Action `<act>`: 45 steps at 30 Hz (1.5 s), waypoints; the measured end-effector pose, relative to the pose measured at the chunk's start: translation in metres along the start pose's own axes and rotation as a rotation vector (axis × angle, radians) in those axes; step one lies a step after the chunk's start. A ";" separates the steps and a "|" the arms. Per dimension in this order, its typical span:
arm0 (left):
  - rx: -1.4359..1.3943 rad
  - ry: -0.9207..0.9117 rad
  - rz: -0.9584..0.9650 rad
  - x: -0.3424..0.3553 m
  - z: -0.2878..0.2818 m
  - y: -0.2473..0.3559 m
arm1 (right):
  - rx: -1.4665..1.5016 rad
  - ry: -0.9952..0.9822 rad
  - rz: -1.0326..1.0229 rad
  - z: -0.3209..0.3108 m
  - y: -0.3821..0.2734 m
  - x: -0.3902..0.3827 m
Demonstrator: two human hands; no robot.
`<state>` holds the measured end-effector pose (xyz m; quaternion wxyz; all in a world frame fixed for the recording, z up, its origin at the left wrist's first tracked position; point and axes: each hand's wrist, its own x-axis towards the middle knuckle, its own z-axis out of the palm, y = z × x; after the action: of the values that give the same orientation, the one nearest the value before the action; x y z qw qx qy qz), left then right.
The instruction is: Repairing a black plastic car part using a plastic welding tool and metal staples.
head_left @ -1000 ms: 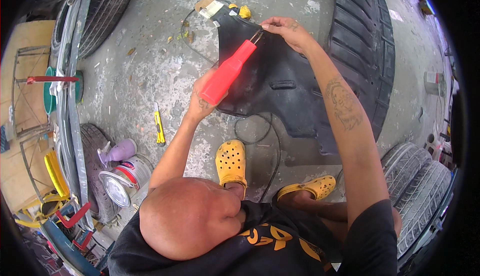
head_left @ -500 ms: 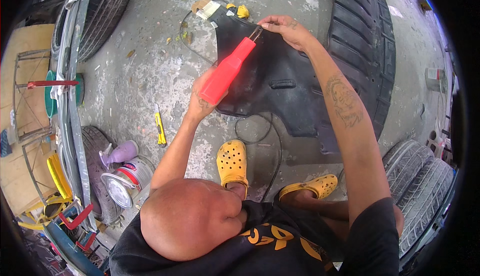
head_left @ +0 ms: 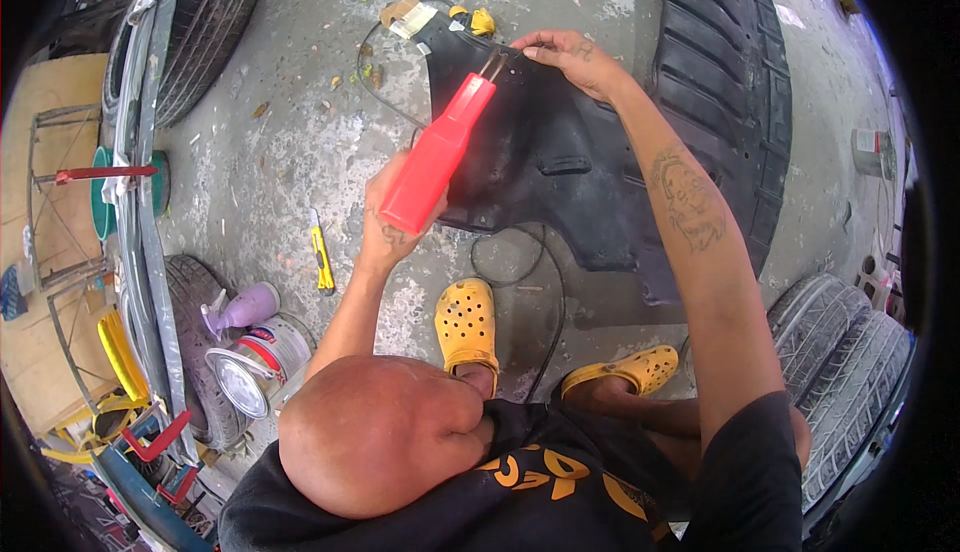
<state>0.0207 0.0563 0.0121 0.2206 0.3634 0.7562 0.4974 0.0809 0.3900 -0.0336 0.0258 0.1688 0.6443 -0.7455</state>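
Note:
A red hot stapler (head_left: 432,157) with two metal prongs is gripped in my left hand (head_left: 376,197), which is partly hidden behind it. Its prongs point up and right, over the upper edge of a black moulded plastic panel (head_left: 515,167). My right hand (head_left: 578,64) has thumb and fingertips closed on that edge, just right of the prongs. Whether the prongs touch the plastic I cannot tell. Tan and whitish pieces (head_left: 408,18) lie at the panel's upper left tip, beside a small yellow object (head_left: 482,22).
A ribbed black panel (head_left: 720,92) lies to the right. A dark cable (head_left: 560,312) loops near my yellow clogs (head_left: 466,324). A yellow utility knife (head_left: 321,257), purple spray bottle (head_left: 245,307) and paint can (head_left: 262,357) are at left. Tyres (head_left: 850,372) lie at lower right.
My left hand has drawn the hot stapler down and left, so its prongs are farther from my right fingertips. My right hand stays at the panel's edge.

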 end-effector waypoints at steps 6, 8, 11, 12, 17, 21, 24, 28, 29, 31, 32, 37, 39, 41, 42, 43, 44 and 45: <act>-0.113 -0.009 -0.094 -0.005 0.023 -0.002 | -0.103 0.029 -0.039 0.001 0.000 0.005; -0.248 0.013 -0.233 -0.008 0.029 0.024 | -0.045 0.021 -0.015 0.001 0.002 0.004; -0.279 -0.043 -0.455 -0.014 0.025 0.060 | -0.139 0.074 -0.031 -0.002 0.005 0.003; -0.280 -0.042 -0.456 -0.015 0.026 0.061 | -0.140 0.073 -0.030 -0.003 0.007 0.004; -0.409 0.002 -0.409 -0.023 0.047 0.035 | -0.147 0.056 -0.038 -0.001 0.006 0.010; -0.525 0.029 -0.394 -0.023 0.073 0.019 | -0.138 0.062 -0.031 -0.003 0.009 0.008; -0.410 -0.030 -0.368 -0.022 0.071 0.005 | -0.218 0.094 -0.056 0.002 0.006 0.005; -0.416 -0.001 -0.213 -0.013 0.077 -0.017 | -0.252 0.101 -0.096 0.001 0.006 0.006; -0.393 0.008 -0.211 -0.012 0.077 -0.021 | -0.258 0.107 -0.108 0.001 0.007 0.006; -0.371 0.018 -0.209 -0.009 0.075 -0.025 | -0.250 0.101 -0.099 0.000 0.009 0.006; -0.395 0.007 -0.213 -0.009 0.073 -0.027 | -0.242 0.093 -0.090 -0.001 0.009 0.006; -0.344 0.003 -0.179 -0.011 0.070 -0.031 | -0.263 0.121 -0.136 0.005 0.006 0.001; -0.406 0.068 -0.195 -0.013 0.069 -0.027 | -0.243 0.131 -0.158 0.008 0.004 -0.002; -0.415 0.079 -0.192 -0.014 0.068 -0.029 | -0.392 0.141 -0.115 0.011 -0.001 -0.004; -0.426 0.086 -0.189 -0.015 0.067 -0.028 | -0.393 0.137 -0.116 0.013 -0.003 -0.005; -0.426 0.090 -0.189 -0.016 0.067 -0.028 | -0.458 0.173 -0.143 0.016 -0.004 -0.005; -0.421 0.091 -0.212 -0.017 0.066 -0.028 | -0.522 0.208 -0.172 0.019 -0.006 -0.005; -0.416 0.088 -0.236 -0.017 0.067 -0.027 | -0.523 0.208 -0.171 0.020 -0.005 -0.006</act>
<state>0.0688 0.0765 -0.0405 0.3140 0.1974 0.6835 0.6287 0.0808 0.3708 -0.0249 -0.0608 0.1769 0.8256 -0.5324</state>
